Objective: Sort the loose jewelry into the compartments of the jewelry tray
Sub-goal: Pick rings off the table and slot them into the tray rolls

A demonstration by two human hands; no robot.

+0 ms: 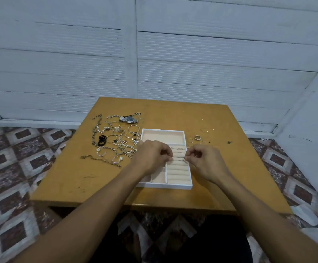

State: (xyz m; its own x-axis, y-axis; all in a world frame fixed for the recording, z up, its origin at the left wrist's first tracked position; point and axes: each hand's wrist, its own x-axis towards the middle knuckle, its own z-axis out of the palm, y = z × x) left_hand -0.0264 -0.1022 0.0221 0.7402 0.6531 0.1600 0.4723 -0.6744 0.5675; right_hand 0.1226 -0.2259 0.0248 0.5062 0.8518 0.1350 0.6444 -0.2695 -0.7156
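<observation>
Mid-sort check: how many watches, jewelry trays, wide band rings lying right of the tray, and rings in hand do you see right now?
watch: 1
jewelry tray: 1
wide band ring, right of the tray: 1
thin ring pinched by the right hand: 1
Total: 4
The jewelry pile left of the tray is too tangled to count.

The desk point(201, 118) is seen in ochre yellow, marked with dark scuffs. The jewelry tray point(163, 186) is framed in white and lined in pale peach. The watch point(128, 119) is silver with a dark dial. The floor point(12, 158) is patterned in maroon-and-white diamonds.
</observation>
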